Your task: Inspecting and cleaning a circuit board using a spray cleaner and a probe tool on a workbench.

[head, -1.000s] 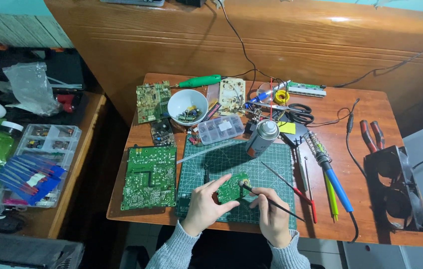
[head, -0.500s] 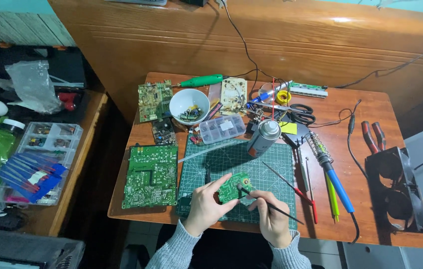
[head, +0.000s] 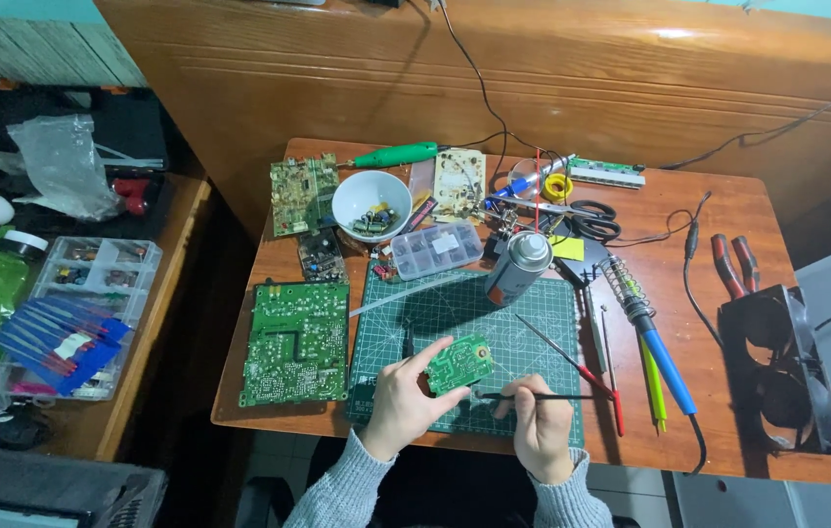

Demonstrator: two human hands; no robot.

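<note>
My left hand [head: 402,399] grips a small green circuit board [head: 461,361] and tilts it up over the green cutting mat [head: 494,311]. In my right hand [head: 539,426] is a thin black-handled tool [head: 533,396], held like a pen, its tip pointing left at the lower right edge of the small board. Both hands hover near the table's front edge.
A large green circuit board [head: 296,342] lies left of the mat. Behind the mat stand a spray can [head: 518,267], a clear parts box [head: 436,249] and a white bowl [head: 371,203]. A blue-handled soldering iron [head: 652,337], screwdrivers and pliers [head: 734,265] lie to the right.
The tool in my right hand has dropped to lie almost level, with its tip at the small board's edge. My left hand has tilted the board slightly.
</note>
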